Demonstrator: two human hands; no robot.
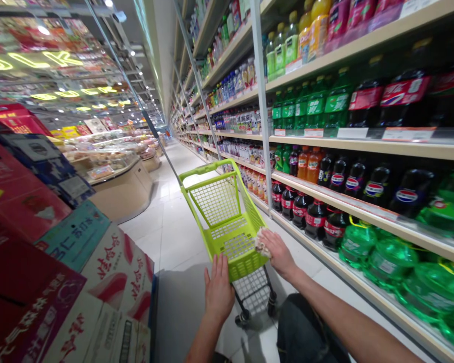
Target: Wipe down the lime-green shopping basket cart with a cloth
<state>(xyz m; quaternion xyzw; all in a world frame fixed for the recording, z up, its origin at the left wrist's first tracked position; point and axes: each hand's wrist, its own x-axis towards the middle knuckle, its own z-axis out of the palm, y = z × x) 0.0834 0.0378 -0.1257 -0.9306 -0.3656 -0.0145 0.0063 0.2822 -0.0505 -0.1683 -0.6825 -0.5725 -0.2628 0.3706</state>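
Your right forearm; right hand clamped on crumpled cloth against green cart, left hand unclenched at its edge; uneven pressure could set wheels rolling.

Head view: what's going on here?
A person's right hand holds a crumpled whitish cloth against the near end of a lime-green shopping cart; the left hand rests open at its near-left corner. The cart stands in an aisle between soft-drink shelves and stacked cartons.
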